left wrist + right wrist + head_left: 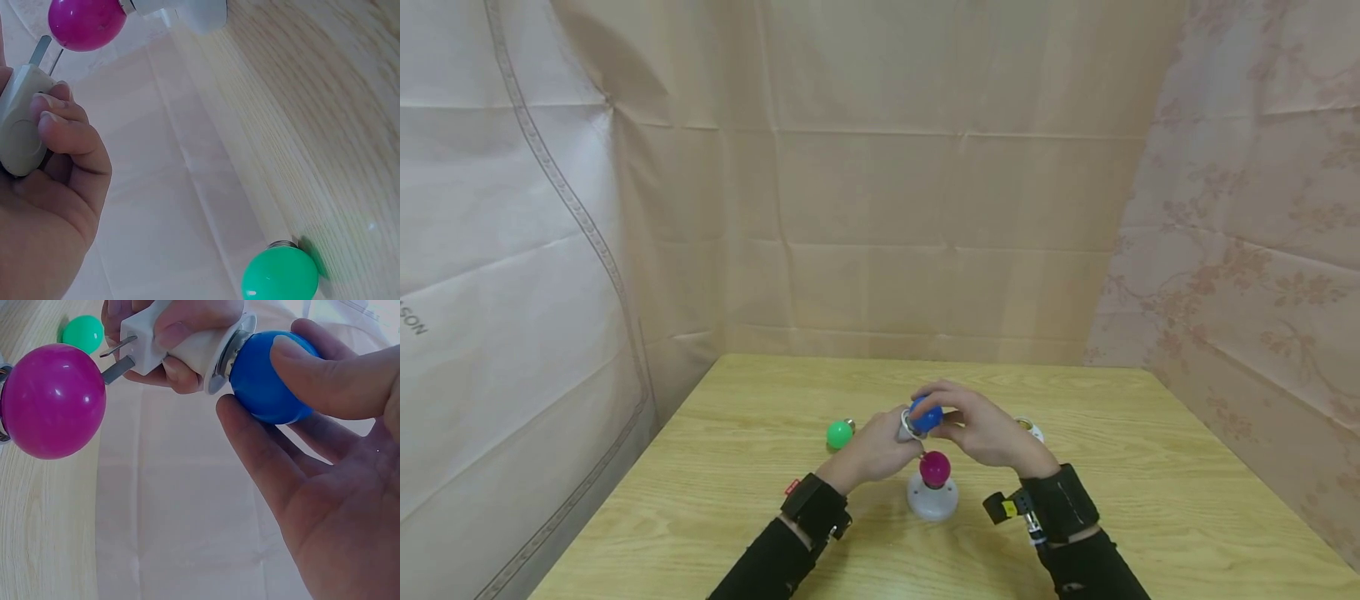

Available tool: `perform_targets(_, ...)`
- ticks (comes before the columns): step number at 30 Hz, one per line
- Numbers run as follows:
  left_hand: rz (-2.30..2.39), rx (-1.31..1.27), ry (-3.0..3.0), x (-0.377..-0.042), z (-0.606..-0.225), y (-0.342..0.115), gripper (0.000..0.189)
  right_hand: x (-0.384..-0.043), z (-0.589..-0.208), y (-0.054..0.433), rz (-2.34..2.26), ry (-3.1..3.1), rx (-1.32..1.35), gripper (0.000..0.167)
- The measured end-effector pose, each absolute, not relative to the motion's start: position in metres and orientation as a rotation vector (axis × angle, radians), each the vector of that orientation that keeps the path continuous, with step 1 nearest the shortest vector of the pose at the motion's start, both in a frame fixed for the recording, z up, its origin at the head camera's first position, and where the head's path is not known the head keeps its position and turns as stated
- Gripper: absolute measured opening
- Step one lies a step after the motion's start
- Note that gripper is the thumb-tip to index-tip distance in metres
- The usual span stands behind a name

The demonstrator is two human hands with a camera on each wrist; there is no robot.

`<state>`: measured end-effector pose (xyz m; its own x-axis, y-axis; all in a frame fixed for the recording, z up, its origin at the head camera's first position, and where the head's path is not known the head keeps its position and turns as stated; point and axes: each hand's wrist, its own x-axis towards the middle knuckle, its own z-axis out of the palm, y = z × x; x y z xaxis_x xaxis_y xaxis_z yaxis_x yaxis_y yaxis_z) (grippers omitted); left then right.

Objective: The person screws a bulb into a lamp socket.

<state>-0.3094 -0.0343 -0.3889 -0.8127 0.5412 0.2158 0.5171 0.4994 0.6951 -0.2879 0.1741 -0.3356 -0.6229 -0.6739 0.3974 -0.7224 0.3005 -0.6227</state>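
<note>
In the head view's lower centre, the left hand [880,450] grips a socket [195,354], partly covered, while the right hand [988,429] pinches a blue bulb [927,415]. The latter hand half hides a base [1037,432].

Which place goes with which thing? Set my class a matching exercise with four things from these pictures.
Things
1. Blue light bulb
2. Green light bulb
3. White plug-in lamp holder
4. Magenta light bulb

Places
A. Gripped in the left hand
B. Upright in the round white base 
C. Lying on the wooden table
D. Held by the right hand

Pairs: 1-D, 2-C, 3-A, 4-B.
</note>
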Motion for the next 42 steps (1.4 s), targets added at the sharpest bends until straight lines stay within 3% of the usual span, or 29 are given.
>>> perform_targets(24, 1.26, 0.963, 2.645, -0.3079, -0.3906, -0.0339, 0.055, -0.2851, -0.3357, 0.1701, 1.153, -2.582, 1.127, 0.031)
perform_targets(33, 1.245, 0.982, 2.666, -0.3082, -0.3908, -0.0338, 0.053, -0.2858, -0.3339, 0.1734, 1.137, -2.591, 1.194, 0.041)
perform_targets(36, 1.219, 0.966, 2.709, -0.3091, -0.3905, -0.0335, 0.045, -0.2861, -0.3333, 0.1762, 1.113, -2.582, 1.251, 0.044)
perform_targets(42, 1.193, 0.937, 2.743, -0.3102, -0.3895, -0.0324, 0.032, -0.2861, -0.3322, 0.1779, 1.131, -2.53, 1.333, 0.037)
